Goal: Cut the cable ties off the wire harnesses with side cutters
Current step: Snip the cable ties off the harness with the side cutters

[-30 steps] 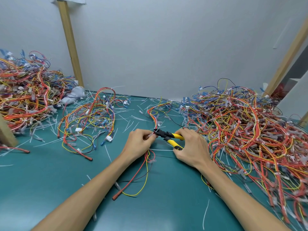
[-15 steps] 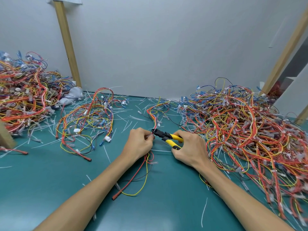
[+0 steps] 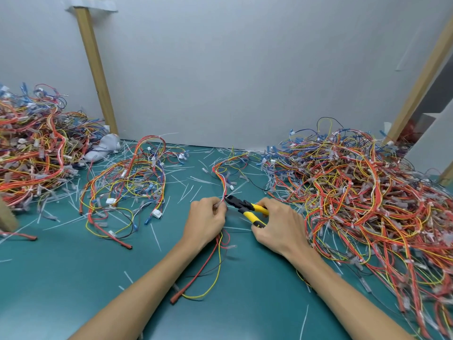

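My left hand [image 3: 207,222] grips a wire harness [image 3: 222,177] of red, yellow and blue wires at mid-table; its loose ends trail back toward me under the hand. My right hand [image 3: 279,225] holds yellow-handled side cutters [image 3: 246,207] with the black jaws pointing left, their tip right at the harness just above my left fingers. The cable tie at the jaws is too small to make out.
A large tangle of harnesses [image 3: 362,192] fills the right side, another pile [image 3: 31,148] sits at far left, and a looser harness [image 3: 127,182] lies left of centre. Cut white ties [image 3: 157,235] litter the green mat [image 3: 73,278]. Wooden posts [image 3: 94,65] lean on the grey wall.
Both hands shifted slightly left and away from me, with the cutter jaws staying at the harness by my left fingers.
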